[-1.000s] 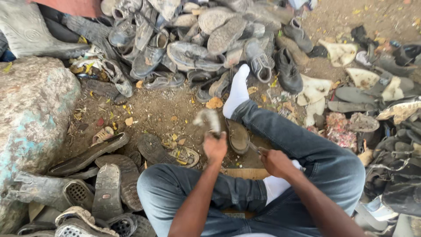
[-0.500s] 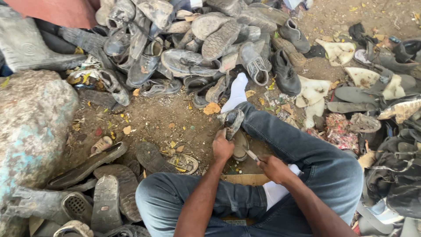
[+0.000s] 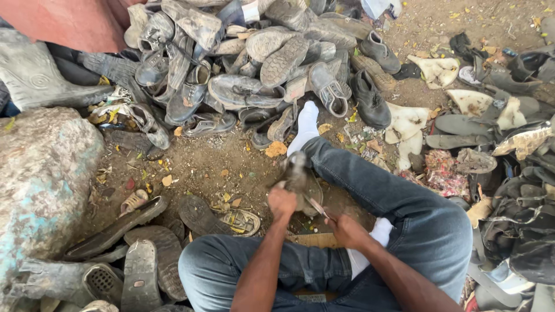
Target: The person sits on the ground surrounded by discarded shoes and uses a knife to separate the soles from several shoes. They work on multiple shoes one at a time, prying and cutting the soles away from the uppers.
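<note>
I sit on the dirt with my jeans-clad legs (image 3: 404, 202) bent and white socks (image 3: 305, 124) on my feet. My left hand (image 3: 282, 202) grips a worn grey shoe (image 3: 298, 172), blurred, held just above the ground between my legs. My right hand (image 3: 346, 228) is closed on a small thin blade (image 3: 317, 206) whose tip points at the shoe's lower edge. The two hands are close together, the right a little lower and to the right. A flat board (image 3: 312, 240) lies under them.
A heap of old grey shoes (image 3: 243, 63) fills the ground ahead. Loose soles (image 3: 144, 260) lie at the lower left beside a large rock (image 3: 40, 179). Scraps and dark shoe parts (image 3: 503, 115) cover the right side. A rubber boot (image 3: 40, 81) lies at the far left.
My left hand has turned and shifted the shoe, which is now blurred. My right hand has come up beside it with the blade. The view has tilted slightly.
</note>
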